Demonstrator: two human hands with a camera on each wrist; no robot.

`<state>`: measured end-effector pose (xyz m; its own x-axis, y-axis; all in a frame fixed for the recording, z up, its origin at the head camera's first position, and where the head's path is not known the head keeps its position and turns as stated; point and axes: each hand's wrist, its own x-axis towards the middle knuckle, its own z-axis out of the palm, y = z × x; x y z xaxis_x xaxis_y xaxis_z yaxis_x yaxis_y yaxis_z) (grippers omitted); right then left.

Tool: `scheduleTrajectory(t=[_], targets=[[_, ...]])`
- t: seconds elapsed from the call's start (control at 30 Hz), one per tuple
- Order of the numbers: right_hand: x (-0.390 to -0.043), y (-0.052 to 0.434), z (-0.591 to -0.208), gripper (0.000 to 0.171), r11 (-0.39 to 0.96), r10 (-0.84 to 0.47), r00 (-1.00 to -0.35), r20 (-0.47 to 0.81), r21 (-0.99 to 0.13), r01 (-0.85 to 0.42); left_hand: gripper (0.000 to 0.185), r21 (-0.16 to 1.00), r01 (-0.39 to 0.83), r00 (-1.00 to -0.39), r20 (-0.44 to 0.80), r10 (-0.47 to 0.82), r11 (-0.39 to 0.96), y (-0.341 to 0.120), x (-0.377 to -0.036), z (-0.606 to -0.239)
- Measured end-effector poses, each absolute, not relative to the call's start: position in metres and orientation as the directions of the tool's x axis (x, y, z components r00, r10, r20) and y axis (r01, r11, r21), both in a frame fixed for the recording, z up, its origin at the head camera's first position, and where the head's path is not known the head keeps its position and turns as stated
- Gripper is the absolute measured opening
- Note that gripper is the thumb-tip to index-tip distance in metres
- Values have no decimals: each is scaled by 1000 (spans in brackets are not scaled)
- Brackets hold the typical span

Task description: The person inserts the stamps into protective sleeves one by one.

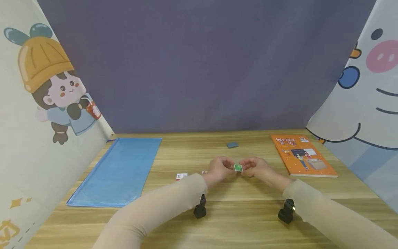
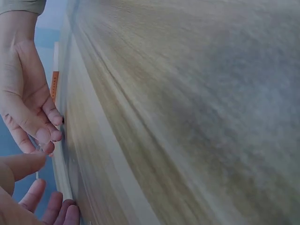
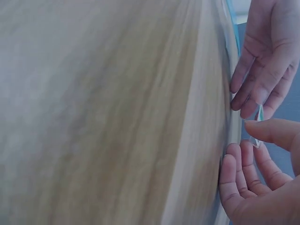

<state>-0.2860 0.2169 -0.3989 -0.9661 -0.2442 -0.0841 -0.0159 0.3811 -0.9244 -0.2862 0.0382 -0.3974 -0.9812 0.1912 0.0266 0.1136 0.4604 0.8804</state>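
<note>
- Blue pouch (image 1: 116, 171) lies flat at 9 o'clock of the hands, well apart, long side running toward the back wall; parked out of the working spot.
- Two small white cards (image 1: 181, 176) on the table (image 1: 217, 221) just left of the left wrist, one half hidden behind it.
- Left hand (image 1: 220, 168) at mid-table, thumb and fingertips curled to pinch the left edge of the green card (image 1: 238, 167). Left wrist view: other fingers brush the wood.
- Green card sits between both hands, face up, held just off the surface; shared grip at opposite edges keeps it level.
- Right hand (image 1: 255, 167) mirrors it, thumb and forefinger pinched on the right edge. Right wrist view shows the card edge-on between the fingers (image 3: 269, 131).
- Grey block (image 1: 232, 145) at 12 o'clock of the hands, apart, untouched.
- Orange book (image 1: 303, 155) at 2 o'clock, flat, cover up.
- Surface: pale wood planks. Room: purple backdrop (image 1: 202, 62) behind, cartoon curtains on both sides.
</note>
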Motion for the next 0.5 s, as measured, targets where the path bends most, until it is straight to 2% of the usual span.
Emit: scheduleTrajectory(t=[0.23,0.5], targets=[[-286,218,-403,42,393,-231,-969,-91,-919,-7,28,829,99,-986,8,165,551,44,-285,-399],[-288,217,-405,39,484,-205,-975,-84,-875,-26,28,798,109,-984,3,177,593,45,-286,-399]])
